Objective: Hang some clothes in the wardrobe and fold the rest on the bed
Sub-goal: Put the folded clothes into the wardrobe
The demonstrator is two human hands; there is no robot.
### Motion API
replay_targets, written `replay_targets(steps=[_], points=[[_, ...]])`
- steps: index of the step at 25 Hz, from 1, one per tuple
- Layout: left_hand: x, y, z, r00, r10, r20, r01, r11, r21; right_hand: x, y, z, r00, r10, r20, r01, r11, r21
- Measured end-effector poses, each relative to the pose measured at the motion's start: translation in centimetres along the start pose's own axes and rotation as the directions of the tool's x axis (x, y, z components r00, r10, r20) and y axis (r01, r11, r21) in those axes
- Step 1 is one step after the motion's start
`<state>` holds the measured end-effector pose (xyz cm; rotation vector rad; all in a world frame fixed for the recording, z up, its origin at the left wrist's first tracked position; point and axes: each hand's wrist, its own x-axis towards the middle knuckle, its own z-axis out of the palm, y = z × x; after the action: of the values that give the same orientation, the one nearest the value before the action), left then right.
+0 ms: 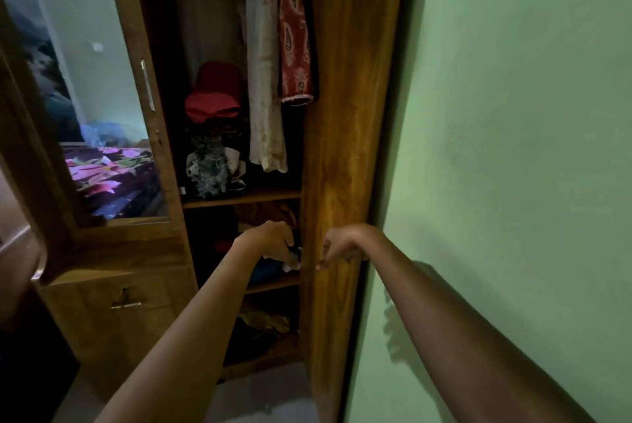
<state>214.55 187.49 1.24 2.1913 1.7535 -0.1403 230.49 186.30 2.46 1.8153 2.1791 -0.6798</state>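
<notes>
Dresses (265, 80) hang at twelve o'clock; most work seems left; left hand (273, 243) grips cloth (294, 253) at six; right hand (342, 246) beside, fingers loosely curled, empty.

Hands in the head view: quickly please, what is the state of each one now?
Left hand: fingers curled round a dark and white cloth on the wooden wardrobe shelf.
Right hand: fingers loosely curled, holding nothing.
</notes>
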Motion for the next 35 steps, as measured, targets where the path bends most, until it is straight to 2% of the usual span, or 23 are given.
replay_targets(steps=[4,7,10,13,15,17,21,23,27,31,33,35], points=[[0.0,4.1,0.2,0.993,0.076,-0.093,-0.073,0.997,0.041,-2.9,2.7,0.3,0.998,0.043,-0.055,-0.041,0.999,0.035],[0.4,6.1,0.1,0.968,0.105,-0.230,-0.105,0.994,0.015,-3.9,4.0,0.3,0.988,0.076,-0.135,-0.060,0.991,0.121],[0.3,7.9,0.2,0.909,0.145,-0.390,-0.152,0.988,0.013,-4.4,4.8,0.4,0.965,0.104,-0.241,-0.042,0.967,0.250],[0.7,9.1,0.6,0.816,0.218,-0.535,-0.223,0.973,0.056,-3.9,5.2,0.5,0.930,0.150,-0.334,-0.018,0.930,0.368],[1.5,9.3,0.6,0.785,0.283,-0.551,-0.276,0.956,0.098,-3.3,5.2,0.6,0.910,0.193,-0.368,-0.020,0.905,0.425],[2.2,9.2,0.3,0.783,0.297,-0.546,-0.286,0.952,0.108,-3.0,5.1,0.5,0.895,0.216,-0.389,-0.003,0.877,0.480],[2.9,8.7,-0.2,0.733,0.321,-0.599,-0.339,0.937,0.087,-2.6,4.9,0.4,0.869,0.221,-0.443,0.045,0.855,0.516],[2.7,8.4,-0.4,0.713,0.304,-0.632,-0.366,0.930,0.034,-2.6,4.8,0.5,0.866,0.225,-0.447,0.057,0.843,0.535],[1.7,7.8,-0.3,0.700,0.156,-0.697,-0.366,0.917,-0.162,-3.2,4.7,0.9,0.867,0.186,-0.461,0.098,0.846,0.524],[0.7,7.1,0.0,0.648,0.057,-0.760,-0.377,0.891,-0.254,-4.2,3.0,1.6,0.911,0.044,-0.409,0.203,0.818,0.539],[0.3,6.6,0.0,0.602,0.024,-0.799,-0.384,0.885,-0.262,-3.7,1.6,2.0,0.919,-0.023,-0.394,0.260,0.786,0.561],[0.2,5.6,0.0,0.589,-0.033,-0.807,-0.356,0.887,-0.296,-2.5,0.0,2.4,0.919,-0.084,-0.385,0.297,0.790,0.536]])
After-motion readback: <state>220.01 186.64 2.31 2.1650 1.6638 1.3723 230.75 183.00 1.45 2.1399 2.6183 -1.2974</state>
